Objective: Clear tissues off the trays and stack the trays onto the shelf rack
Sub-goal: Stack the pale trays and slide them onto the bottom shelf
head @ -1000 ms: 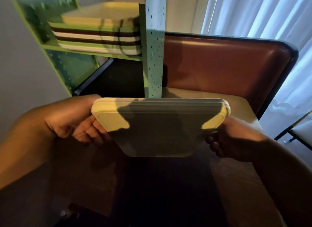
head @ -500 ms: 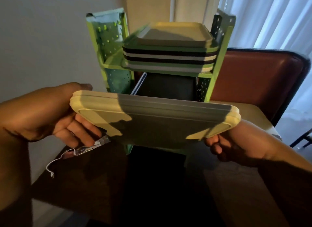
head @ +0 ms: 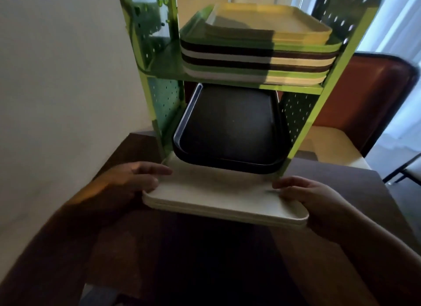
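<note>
Since half a second ago the cream trays (head: pixel 225 198) have dropped from chest height, where they were tilted up toward the camera, and are now lying almost flat at the foot of the green shelf rack (head: pixel 319 114), their far edge sliding under the black tray (head: pixel 227 128) in the lower bay. The camera has also come closer and is looking more steeply down.

In the head view, the left hand (head: pixel 134 178) is resting on the near left corner of the cream trays, fingers (head: pixel 157 170) stretched along the top rim and thumb wrapping the edge, so it is grasping the trays. The right hand (head: pixel 303 192) is gripping the near right corner the same way, fingers curling over the rim. At least two cream trays are showing as layered edges. They are sitting over the dark table (head: pixel 341 176), with the near half sticking out of the rack toward the person. The black tray is slanting down and forward, overlapping the cream ones. On the upper shelf a stack of trays (head: pixel 257 55) in green, brown, white and yellow is lying level. A brown padded chair (head: pixel 369 96) is standing behind the rack on the right, and a pale wall (head: pixel 68 78) is filling the left.
</note>
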